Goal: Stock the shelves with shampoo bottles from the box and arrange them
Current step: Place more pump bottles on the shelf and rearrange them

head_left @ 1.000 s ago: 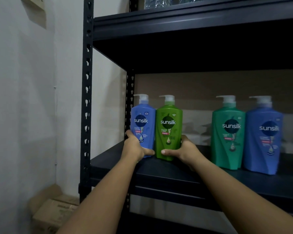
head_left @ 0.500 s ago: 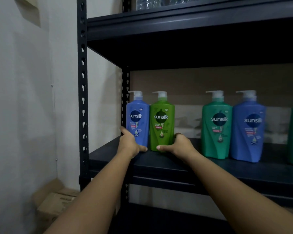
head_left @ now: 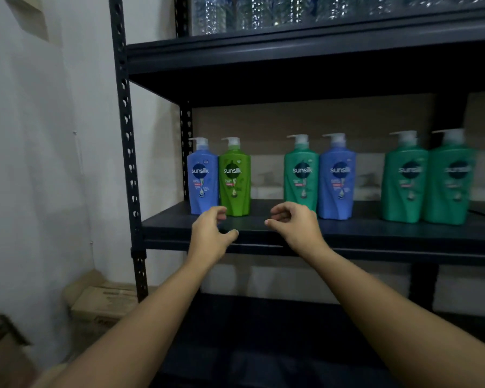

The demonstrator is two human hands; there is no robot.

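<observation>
Dark shelf (head_left: 347, 233) carries shampoo bottles (head_left: 234, 177) just beyond both empty hands (head_left: 252, 228).

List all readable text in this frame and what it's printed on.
"sunsilk" on the left blue bottle
"sunsilk" on the lime green bottle
"sunsilk" on the teal bottle
"sunsilk" on the second blue bottle
Logos on the two right teal bottles: smeared, not clearly readable.
Small print under each logo: too small to read.
Print on the cardboard boxes: too blurred to read.
</observation>
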